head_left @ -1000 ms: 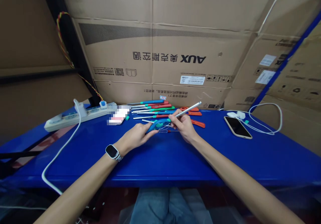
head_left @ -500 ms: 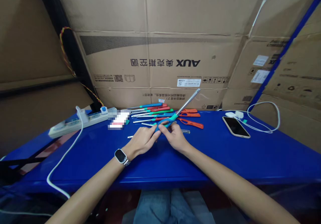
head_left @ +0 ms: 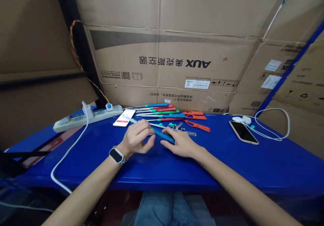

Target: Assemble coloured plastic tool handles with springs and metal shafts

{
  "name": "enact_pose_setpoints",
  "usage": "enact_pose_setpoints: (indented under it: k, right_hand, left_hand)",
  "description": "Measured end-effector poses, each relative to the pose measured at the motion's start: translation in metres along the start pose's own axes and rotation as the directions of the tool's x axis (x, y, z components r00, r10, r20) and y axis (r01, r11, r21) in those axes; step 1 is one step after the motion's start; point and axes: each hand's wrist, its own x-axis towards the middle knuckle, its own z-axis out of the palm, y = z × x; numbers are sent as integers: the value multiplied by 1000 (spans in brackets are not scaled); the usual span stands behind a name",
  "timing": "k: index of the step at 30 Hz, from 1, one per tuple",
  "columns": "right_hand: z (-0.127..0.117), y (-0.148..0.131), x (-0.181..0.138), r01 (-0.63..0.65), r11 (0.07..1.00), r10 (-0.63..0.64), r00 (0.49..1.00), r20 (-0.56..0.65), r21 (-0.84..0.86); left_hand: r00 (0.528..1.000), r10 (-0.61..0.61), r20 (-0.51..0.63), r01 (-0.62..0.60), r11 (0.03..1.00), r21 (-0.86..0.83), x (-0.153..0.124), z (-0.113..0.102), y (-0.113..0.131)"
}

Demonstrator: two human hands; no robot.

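A blue long-nosed lighter (head_left: 164, 136) lies between my two hands, tilted, with its blurred metal tube pointing up and left. My left hand (head_left: 138, 137), wearing a watch, is closed with curled fingers about the tube end; where exactly it touches is partly hidden. Thumb and forefinger of my right hand (head_left: 183, 143) close on the lower right end of the blue handle. Just beyond lie several similar lighters (head_left: 167, 112) with red, green and blue handles, tubes to the left. Orange looped handle parts (head_left: 198, 125) lie at their right.
Small green and clear plastic parts (head_left: 191, 133) lie beyond my right hand. A lit phone (head_left: 124, 118) and a white power strip (head_left: 83, 119) are at left. Another phone (head_left: 244, 132) and a white cable (head_left: 275, 136) lie right. Cardboard (head_left: 172, 43) walls the blue table's back.
The lighter's tube has swung from pointing up right to pointing up left. My hands have moved apart, the left now nearer the tube and the right at the handle. The view has shifted slightly.
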Motion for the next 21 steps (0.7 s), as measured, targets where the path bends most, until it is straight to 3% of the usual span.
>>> enact_pose_setpoints:
  k: [3, 5, 7, 10, 13, 17, 21]
  right_hand:
    - [3, -1, -4, 97, 994, -91, 992, 88, -55]
    - [5, 1, -6, 125, 989, -113, 984, 139, -85]
    - [5, 2, -8, 141, 987, -125, 975, 184, -75]
    - [4, 4, -9, 173, 985, -170, 968, 184, -1]
    - [2, 11, -6, 191, 978, -199, 975, 95, 86]
    - [-5, 28, 4, 51, 994, -47, 998, -40, 94]
    - [-15, 34, 14, -4, 988, 16, 997, 76, -155]
  left_hand:
    - [988, -38, 151, 47, 997, -62, 4, 2, 4]
    - [952, -75, 298, 116, 986, -123, 5, 3, 6]
    - [881, -124, 456, 217, 964, -156, 6, 4, 7]
    - [739, -207, 641, 365, 923, -122, 4, 7, 7]
    - [643, -277, 714, 465, 882, -76, 0, 11, 5]
    - [588, -289, 755, 484, 874, -42, -3, 14, 2]
    - [573, -286, 768, 469, 883, -21, -2, 11, 0]
